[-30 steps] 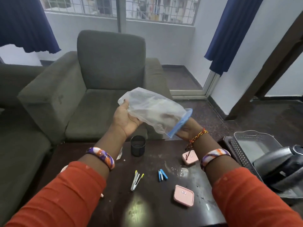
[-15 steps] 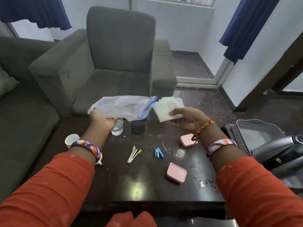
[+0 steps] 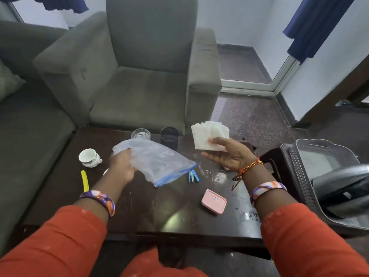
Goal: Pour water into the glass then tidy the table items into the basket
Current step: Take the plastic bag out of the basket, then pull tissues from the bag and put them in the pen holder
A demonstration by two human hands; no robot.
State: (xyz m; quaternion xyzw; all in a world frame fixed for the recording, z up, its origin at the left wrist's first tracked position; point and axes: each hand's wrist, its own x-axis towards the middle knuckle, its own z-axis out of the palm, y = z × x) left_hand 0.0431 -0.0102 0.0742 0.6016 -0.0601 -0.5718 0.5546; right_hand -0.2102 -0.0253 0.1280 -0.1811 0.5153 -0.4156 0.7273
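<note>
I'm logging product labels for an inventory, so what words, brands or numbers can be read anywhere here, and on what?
None can be read.
Pink box: a small dark mark on its lid, too small and blurred to read.
White cup: a faint pattern, no readable text.
Plastic bag in the left hand, white napkins in the right hand, basket: no print visible.

glossy dark table (image 3: 139,212), clear plastic bag (image 3: 157,162)
</note>
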